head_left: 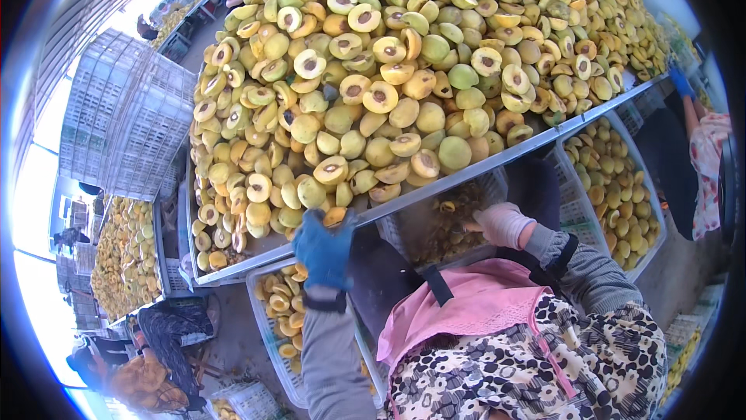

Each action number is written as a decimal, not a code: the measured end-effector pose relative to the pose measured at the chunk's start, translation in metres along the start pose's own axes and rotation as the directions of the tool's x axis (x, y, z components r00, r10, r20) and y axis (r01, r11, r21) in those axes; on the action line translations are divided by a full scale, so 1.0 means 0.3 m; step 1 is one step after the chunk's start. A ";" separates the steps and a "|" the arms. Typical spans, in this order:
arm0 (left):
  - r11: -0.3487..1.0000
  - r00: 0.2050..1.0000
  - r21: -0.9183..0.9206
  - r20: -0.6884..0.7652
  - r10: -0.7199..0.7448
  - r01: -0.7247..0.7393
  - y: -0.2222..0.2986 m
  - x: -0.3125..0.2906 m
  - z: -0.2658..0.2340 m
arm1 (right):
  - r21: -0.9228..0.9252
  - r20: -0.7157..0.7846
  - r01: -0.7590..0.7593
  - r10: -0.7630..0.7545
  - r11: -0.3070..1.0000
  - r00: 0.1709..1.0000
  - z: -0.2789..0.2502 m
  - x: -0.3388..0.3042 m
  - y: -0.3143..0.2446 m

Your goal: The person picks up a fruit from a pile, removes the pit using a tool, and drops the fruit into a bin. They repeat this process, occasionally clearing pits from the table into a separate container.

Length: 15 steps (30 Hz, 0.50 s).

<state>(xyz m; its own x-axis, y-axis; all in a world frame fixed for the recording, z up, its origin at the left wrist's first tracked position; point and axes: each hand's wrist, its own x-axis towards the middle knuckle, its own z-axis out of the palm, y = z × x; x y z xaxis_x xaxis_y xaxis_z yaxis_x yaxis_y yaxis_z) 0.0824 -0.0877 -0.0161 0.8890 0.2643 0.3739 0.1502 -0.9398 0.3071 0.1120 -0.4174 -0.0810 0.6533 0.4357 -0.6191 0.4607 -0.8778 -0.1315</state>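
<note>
A big heap of yellow-green apricots (404, 113), many of them halved with brown centres, covers the metal-edged table (435, 196) before me. At its near edge, my left hand (322, 249) in a blue glove has its fingers around an orange apricot half (335, 216). My right hand (503, 226), in a pale pinkish glove, is closed above a crate of brown scraps (451, 222) below the table edge. Whatever its fingers hold is too small to make out. Under my left forearm stands a white crate (268, 327) with apricot halves in it.
To the right stands another crate (653, 245) full of apricots. Stacked white crates (124, 117) rise at the left, near a second fruit-covered table (162, 264). One person (151, 381) sits at lower left; another person's blue-gloved hand (681, 82) is at the table's right end.
</note>
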 end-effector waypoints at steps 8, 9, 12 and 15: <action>0.780 0.969 -0.575 0.154 -0.193 0.247 -0.008 0.053 -0.001 | 0.437 -0.476 0.222 0.015 0.871 0.879 -0.140 -0.148 -0.107; 0.579 0.951 -0.754 0.240 -0.197 0.310 0.022 0.033 -0.009 | 0.450 -0.524 0.282 -0.005 0.847 0.852 -0.171 -0.162 -0.148; -0.175 0.750 -0.752 0.655 -0.090 0.636 0.102 0.011 -0.062 | 0.402 -0.629 0.440 -0.107 0.803 0.770 -0.252 -0.168 -0.256; 0.115 0.873 -0.907 0.347 -0.343 0.405 0.204 -0.089 0.000 | 0.336 -0.649 0.467 -0.158 0.818 0.744 -0.259 -0.143 -0.289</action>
<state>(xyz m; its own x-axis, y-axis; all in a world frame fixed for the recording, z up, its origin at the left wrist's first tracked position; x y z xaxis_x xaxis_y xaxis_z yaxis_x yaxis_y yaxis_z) 0.0679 -0.1524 -0.0072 0.8747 0.4777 -0.0823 -0.0148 0.1959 0.9805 0.0908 -0.3444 0.0171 0.8033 0.5923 0.0623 0.4799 -0.5818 -0.6567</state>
